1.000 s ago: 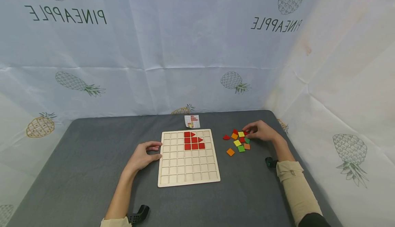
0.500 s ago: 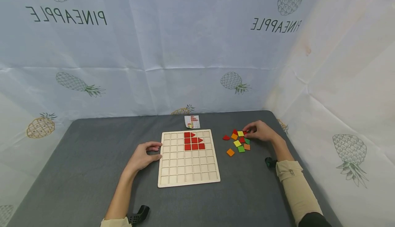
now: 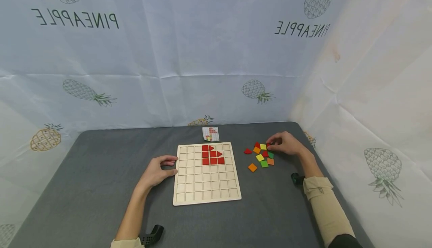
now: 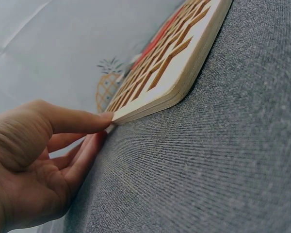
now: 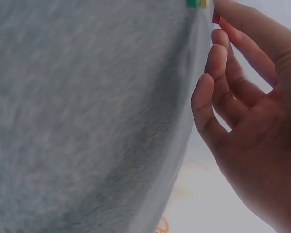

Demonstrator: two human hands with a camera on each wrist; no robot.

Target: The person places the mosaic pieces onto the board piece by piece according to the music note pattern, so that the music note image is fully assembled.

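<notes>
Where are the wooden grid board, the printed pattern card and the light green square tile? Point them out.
Wooden grid board (image 3: 207, 177): head view, bare cell near its middle.
Printed pattern card (image 3: 210, 134): head view, its printed face.
Light green square tile (image 3: 264, 164): head view, its top face.

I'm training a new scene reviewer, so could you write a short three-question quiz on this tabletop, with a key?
1. Multiple choice: What colour is the small flat tile that the person's bare right hand pinches?
A) green
B) red
C) yellow

2. True or false: The small white card printed with a coloured pattern lies beyond the far edge of the square, light wooden grid board.

3. Fill in: In the head view, the person's bare left hand touches the board's ____ edge.

Key: 1. B, red. 2. True. 3. Left.
</notes>
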